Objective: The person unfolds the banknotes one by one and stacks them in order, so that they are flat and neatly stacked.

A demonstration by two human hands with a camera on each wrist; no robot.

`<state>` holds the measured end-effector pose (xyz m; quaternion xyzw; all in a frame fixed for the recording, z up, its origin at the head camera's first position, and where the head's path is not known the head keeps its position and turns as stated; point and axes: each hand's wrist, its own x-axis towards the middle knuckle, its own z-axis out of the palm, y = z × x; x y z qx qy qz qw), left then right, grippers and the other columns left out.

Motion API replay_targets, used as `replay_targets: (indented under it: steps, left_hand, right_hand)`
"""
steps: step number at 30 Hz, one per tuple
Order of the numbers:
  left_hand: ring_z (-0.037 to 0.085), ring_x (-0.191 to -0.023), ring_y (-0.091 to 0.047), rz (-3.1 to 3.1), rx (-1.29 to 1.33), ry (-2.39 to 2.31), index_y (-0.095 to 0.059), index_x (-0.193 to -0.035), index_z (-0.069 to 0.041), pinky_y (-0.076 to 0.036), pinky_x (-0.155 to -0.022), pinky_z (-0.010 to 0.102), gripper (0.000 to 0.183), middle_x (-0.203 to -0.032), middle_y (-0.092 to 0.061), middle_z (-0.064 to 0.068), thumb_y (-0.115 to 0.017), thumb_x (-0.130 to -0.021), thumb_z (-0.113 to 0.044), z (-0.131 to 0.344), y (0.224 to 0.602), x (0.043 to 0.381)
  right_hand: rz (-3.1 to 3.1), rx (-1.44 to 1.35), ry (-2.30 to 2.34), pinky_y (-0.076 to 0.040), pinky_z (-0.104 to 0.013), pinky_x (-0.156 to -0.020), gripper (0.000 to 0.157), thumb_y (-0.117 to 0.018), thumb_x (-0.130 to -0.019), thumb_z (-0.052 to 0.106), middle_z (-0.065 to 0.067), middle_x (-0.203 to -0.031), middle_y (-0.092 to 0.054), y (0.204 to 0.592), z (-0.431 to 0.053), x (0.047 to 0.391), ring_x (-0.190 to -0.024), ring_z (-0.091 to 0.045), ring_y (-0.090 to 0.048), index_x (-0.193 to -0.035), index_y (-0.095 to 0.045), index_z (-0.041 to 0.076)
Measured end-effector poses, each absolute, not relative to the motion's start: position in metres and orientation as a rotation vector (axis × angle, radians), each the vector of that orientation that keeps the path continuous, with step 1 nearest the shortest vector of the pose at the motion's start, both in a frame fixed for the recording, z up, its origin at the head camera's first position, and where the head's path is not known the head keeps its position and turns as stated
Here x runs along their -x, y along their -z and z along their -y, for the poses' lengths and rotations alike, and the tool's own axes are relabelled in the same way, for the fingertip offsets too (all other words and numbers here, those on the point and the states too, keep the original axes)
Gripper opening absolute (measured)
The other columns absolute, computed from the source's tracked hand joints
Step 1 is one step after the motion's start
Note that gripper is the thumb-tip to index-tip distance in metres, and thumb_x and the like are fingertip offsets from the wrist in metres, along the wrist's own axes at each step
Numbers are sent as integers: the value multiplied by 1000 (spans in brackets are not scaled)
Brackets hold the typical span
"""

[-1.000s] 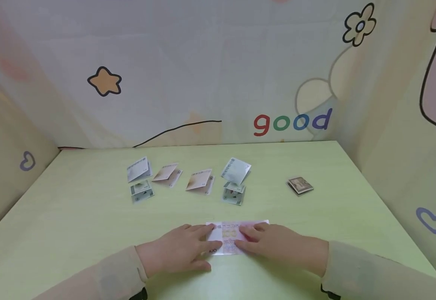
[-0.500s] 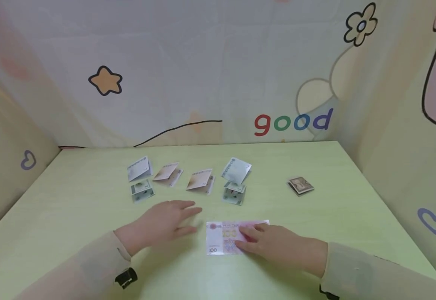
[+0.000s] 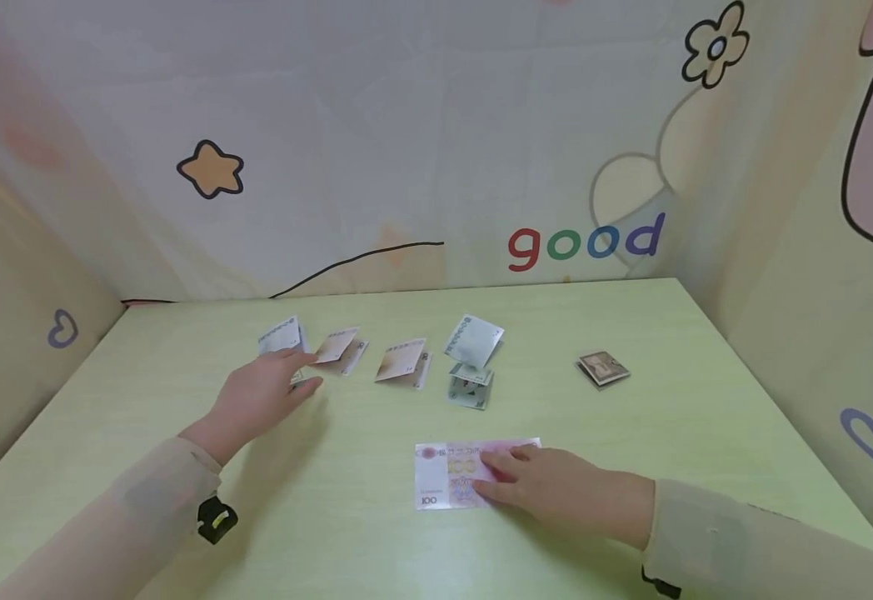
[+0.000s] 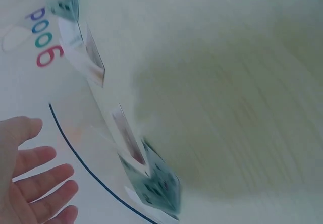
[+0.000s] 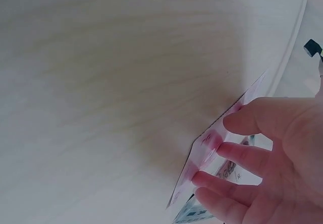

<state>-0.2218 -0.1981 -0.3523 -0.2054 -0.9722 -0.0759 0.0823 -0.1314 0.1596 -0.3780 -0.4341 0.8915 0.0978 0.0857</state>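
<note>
A pink banknote marked 100 (image 3: 432, 475) lies flat at the front of the table, and my right hand (image 3: 567, 493) rests over its right part. In the right wrist view, the fingertips of that hand (image 5: 267, 158) lie along the pink note (image 5: 209, 146). Far to the left, my left hand (image 3: 260, 398) reaches over a folded green banknote (image 3: 296, 376), mostly hidden behind it. A folded pale blue banknote (image 3: 279, 335) sits just behind its fingers, and a folded brownish banknote (image 3: 336, 344) stands right beside its fingertips. The left fingers (image 4: 53, 176) are spread, holding nothing.
Another folded brownish banknote (image 3: 401, 360) stands in the middle. To its right are a second pale blue folded note (image 3: 474, 339) and a green one (image 3: 470, 390) in front of it. A small folded brown note (image 3: 601, 368) lies further right. Printed cloth walls (image 3: 376, 150) enclose the table.
My left hand has left the pink banknote and moved left and away to the folded notes at the far left. My right hand stays on the pink banknote.
</note>
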Motion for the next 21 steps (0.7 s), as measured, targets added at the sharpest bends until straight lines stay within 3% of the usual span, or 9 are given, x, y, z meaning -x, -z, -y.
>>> replay_targets:
  steps: [9, 16, 21]
  left_hand:
    - [33, -93, -60, 2955, 314, 433, -60, -121, -1, -49, -61, 41, 39, -117, -59, 23, -62, -90, -23, 218, 350, 248]
    - [37, -110, -53, 3019, 131, 553, -56, -126, -1, -47, -75, 44, 45, -127, -53, 22, -62, -89, -25, 218, 355, 265]
    - [36, -110, -51, 3045, 5, 615, -52, -129, -2, -45, -80, 47, 46, -132, -49, 22, -61, -90, -24, 218, 363, 279]
  right_hand:
    - [-2661, 1307, -295, -48, -42, -86, 48, -58, -91, 16, -5, -141, -44, 380, -160, 132, -115, -33, -49, -137, -48, 27]
    - [-2669, 1304, -268, -49, -42, -84, 48, -58, -91, 18, -5, -140, -44, 382, -162, 132, -114, -33, -50, -137, -49, 28]
    - [-2668, 1309, -255, -49, -42, -84, 48, -59, -90, 18, -5, -141, -44, 380, -161, 132, -114, -33, -49, -137, -49, 28]
